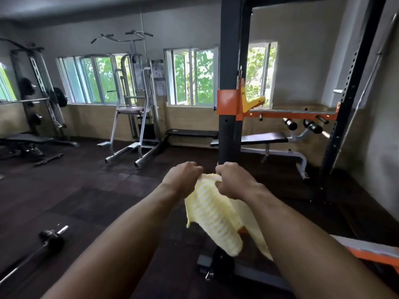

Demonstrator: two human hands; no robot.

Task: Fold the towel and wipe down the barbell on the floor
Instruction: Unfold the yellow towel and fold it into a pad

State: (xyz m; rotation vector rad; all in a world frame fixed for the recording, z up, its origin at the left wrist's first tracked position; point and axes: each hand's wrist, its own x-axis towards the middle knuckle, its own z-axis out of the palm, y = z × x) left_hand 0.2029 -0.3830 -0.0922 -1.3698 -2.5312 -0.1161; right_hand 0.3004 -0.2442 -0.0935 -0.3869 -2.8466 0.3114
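I am in the folding step: my left hand [183, 178] and right hand [232, 180] sit close together in mid-air, each with fingers curled tight on the top edge of the towel [216, 214], which hangs below them in front of the rack post [226, 130]. The towel is pale yellow, soft and ribbed, draped in loose uneven folds, so it looks only partly folded. Next I judge it needs the edges matched and doubled into a flat pad. The barbell [32, 253] lies on the dark rubber floor [97, 190] near its lower left edge, a slim dark steel shaft with a chunky collar and a bright sleeve end, untouched.
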